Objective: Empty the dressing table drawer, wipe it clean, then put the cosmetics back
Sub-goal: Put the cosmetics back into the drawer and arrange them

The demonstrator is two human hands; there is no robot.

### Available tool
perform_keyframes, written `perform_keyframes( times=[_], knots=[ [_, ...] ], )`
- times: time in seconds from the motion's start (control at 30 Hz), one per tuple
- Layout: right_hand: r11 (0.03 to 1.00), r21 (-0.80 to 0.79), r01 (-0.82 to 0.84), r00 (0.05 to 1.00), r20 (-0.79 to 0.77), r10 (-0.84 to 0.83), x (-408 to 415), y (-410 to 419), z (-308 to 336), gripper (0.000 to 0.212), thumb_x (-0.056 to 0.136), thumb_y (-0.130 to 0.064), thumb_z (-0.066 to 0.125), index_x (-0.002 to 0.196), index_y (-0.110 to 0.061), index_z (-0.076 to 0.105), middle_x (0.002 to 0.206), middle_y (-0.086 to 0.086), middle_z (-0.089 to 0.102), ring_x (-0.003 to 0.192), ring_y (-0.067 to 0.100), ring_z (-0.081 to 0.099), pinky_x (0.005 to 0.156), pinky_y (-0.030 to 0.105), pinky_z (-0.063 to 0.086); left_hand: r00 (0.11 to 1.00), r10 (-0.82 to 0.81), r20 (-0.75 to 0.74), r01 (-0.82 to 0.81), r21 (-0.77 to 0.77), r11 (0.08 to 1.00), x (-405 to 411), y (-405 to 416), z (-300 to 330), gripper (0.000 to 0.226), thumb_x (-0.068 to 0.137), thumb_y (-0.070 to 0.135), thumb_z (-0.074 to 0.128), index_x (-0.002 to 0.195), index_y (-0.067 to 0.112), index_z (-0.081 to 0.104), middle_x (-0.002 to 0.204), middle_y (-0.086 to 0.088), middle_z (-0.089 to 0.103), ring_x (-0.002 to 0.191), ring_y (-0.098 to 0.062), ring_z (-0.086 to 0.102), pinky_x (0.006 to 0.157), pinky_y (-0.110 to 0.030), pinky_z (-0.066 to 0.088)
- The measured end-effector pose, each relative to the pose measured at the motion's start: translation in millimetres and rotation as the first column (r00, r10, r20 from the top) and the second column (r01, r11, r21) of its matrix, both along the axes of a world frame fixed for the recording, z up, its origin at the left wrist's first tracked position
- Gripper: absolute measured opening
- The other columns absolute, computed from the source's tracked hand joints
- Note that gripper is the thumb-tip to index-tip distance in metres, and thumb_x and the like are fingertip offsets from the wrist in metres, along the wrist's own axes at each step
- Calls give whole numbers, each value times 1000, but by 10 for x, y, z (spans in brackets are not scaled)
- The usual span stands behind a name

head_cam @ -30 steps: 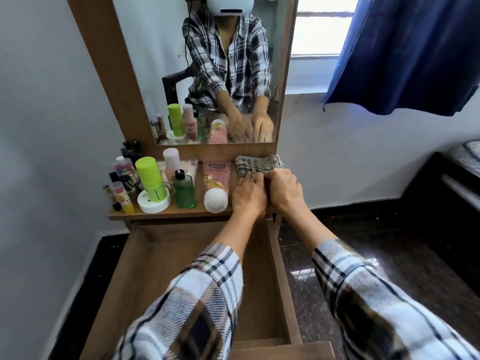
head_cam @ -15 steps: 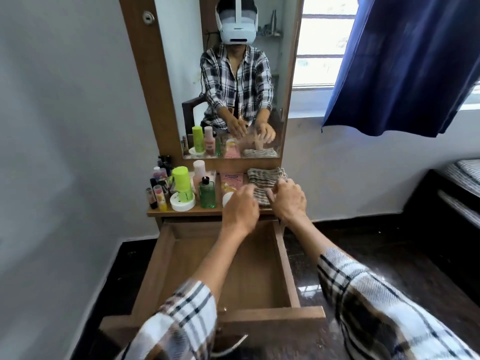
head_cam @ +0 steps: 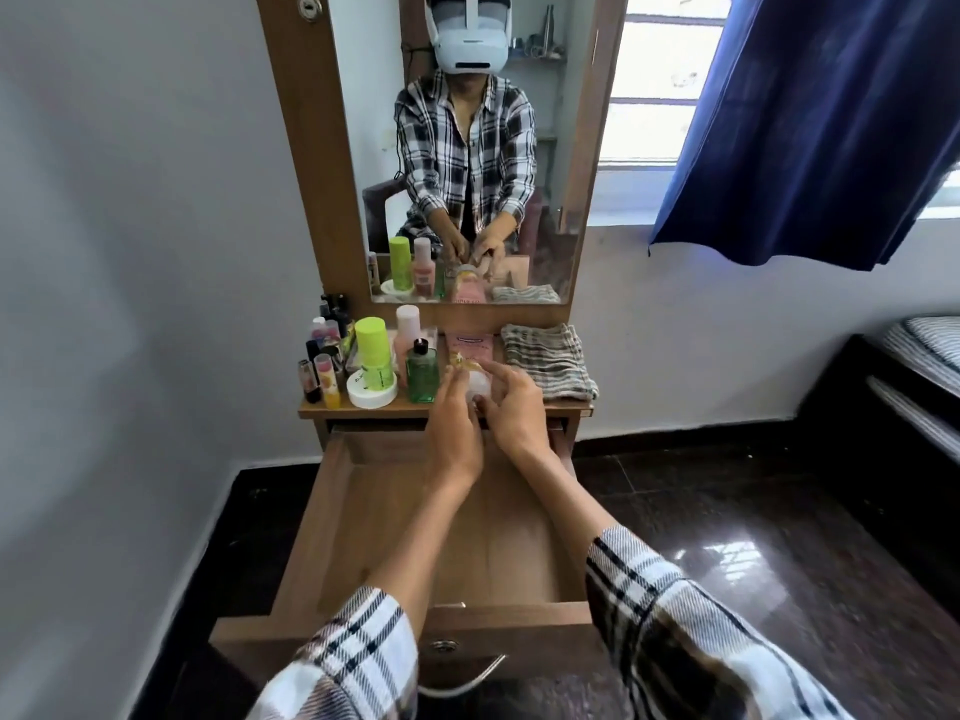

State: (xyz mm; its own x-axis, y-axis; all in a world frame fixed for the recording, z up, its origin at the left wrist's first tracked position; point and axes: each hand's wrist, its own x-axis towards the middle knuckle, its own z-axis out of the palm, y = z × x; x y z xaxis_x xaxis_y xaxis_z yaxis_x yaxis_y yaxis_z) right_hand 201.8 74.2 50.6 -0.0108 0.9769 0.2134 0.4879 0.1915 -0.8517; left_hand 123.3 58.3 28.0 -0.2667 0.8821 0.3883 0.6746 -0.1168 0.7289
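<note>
Head view: drawer [head_cam: 467, 543] pulled out, bare inside. Left hand [head_cam: 454, 433] and right hand [head_cam: 517, 413] meeting at pink tube [head_cam: 470, 350] lying on desk [head_cam: 441, 407], fingers curled round its white cap. Folded cloth [head_cam: 548, 358] just right; bottles [head_cam: 374, 356] left.

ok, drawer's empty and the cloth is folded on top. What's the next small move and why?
Probably lift the pink tube and lower it into the drawer. Both the left hand and right hand are already closing around its white cap end, the drawer is open and bare, and the folded cloth lies apart to the right, so restocking looks due.
</note>
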Motion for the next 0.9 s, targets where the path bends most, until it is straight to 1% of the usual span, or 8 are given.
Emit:
perform_keyframes(
  times=[0.13, 0.27, 0.37, 0.5, 0.6, 0.67, 0.83, 0.9],
  knots=[
    [998, 70, 0, 991, 133, -9, -65, 52, -96, 54, 87, -10, 60, 137, -27, 48, 146, 14, 39, 135, 27, 37, 108, 38, 38, 995, 64, 80, -67, 43, 997, -4, -164, -74, 43, 91, -7, 42, 134, 0, 46, 140, -14, 46, 132, -23, 40, 104, -11, 19],
    [996, 83, 15, 982, 188, -31, -151, 70, -163, 55, 85, -13, 61, 135, -30, 49, 148, 15, 37, 134, 31, 38, 105, 43, 37, 988, 139, 60, -138, -30, 990, -175, -529, -203, 39, 92, 0, 49, 131, 4, 50, 138, -10, 50, 130, -21, 44, 106, -21, 27],
    [988, 157, 0, 981, 190, -31, -189, 61, -189, 52, 83, -1, 56, 130, -23, 56, 141, 9, 48, 127, 27, 47, 101, 38, 41, 973, 223, 54, -218, -77, 973, -377, -869, -295, 38, 91, 4, 53, 129, 7, 53, 135, -7, 53, 128, -19, 46, 106, -25, 32],
    [990, 135, 50, 996, 68, -60, -160, -11, -151, 41, 90, -8, 53, 124, -30, 61, 140, 1, 50, 123, 9, 47, 93, 14, 34, 966, 254, -39, -257, -104, 961, -592, -1176, -450, 37, 91, 12, 54, 129, 12, 54, 132, -3, 56, 123, -18, 51, 102, -29, 40],
    [988, 145, 44, 995, 83, -57, -60, -219, -64, 46, 88, -2, 56, 128, -24, 57, 142, 6, 49, 131, 18, 45, 107, 27, 39, 967, 232, -110, -242, -93, 966, -614, -1214, -507, 36, 91, 14, 53, 128, 12, 56, 128, -3, 59, 120, -20, 54, 99, -31, 42],
    [985, 173, 17, 996, 84, -32, 54, -415, 19, 48, 84, 0, 61, 128, -20, 58, 140, 8, 51, 129, 20, 47, 108, 34, 40, 973, 199, -115, -212, -106, 972, -592, -1204, -529, 36, 92, 14, 52, 128, 11, 55, 128, -6, 59, 120, -21, 53, 101, -34, 42],
    [975, 223, 17, 997, 72, -33, 485, -960, 133, 47, 82, 5, 61, 124, -16, 60, 136, 8, 54, 123, 20, 53, 102, 34, 47, 967, 189, -169, -211, -123, 970, -560, -1235, -483, 36, 93, 17, 50, 128, 11, 56, 125, -5, 61, 115, -19, 56, 95, -28, 44],
    [976, 217, 33, 998, 54, -46, 660, -1191, 110, 49, 79, 5, 64, 122, -18, 63, 133, 4, 56, 118, 15, 57, 97, 24, 49, 966, 170, -194, -199, -142, 970, -553, -1265, -445, 36, 93, 18, 49, 128, 11, 55, 125, -5, 61, 115, -19, 57, 94, -30, 45]
  ],
)
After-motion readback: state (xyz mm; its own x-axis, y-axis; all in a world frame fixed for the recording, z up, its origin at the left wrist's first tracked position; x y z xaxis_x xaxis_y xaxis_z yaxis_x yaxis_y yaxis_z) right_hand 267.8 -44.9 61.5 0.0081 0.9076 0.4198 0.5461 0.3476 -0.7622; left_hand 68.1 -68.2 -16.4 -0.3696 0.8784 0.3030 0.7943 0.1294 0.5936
